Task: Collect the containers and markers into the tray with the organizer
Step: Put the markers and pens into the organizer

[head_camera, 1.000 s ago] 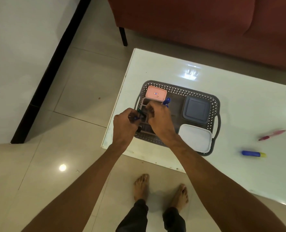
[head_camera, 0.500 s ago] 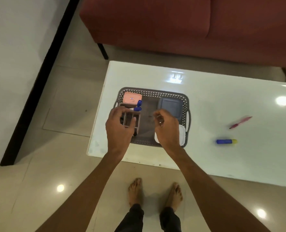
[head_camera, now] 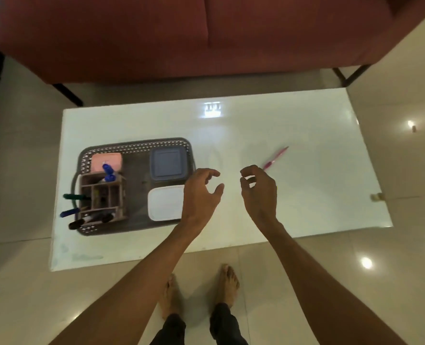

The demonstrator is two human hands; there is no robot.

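A dark grey perforated tray [head_camera: 136,145] sits on the left of the white table [head_camera: 318,200]. Inside it stands a brown organizer [head_camera: 101,192] with green [head_camera: 73,196], blue [head_camera: 69,212] and black [head_camera: 77,224] markers sticking out to the left. The tray also holds a pink container [head_camera: 106,161], a grey-blue container [head_camera: 167,164] and a white container [head_camera: 165,202]. A pink pen [head_camera: 276,158] lies on the table just beyond my right hand [head_camera: 258,192]. My left hand [head_camera: 201,192] hovers at the tray's right edge. Both hands are empty, fingers curled apart.
A red sofa [head_camera: 181,33] on black legs runs along the table's far side. My bare feet [head_camera: 199,290] stand on the tiled floor at the table's near edge. A small object [head_camera: 377,196] sits at the table's right edge.
Both hands have left the organizer and moved right, to just past the tray. The view has swung right. The blue marker with the yellow cap is no longer in sight.
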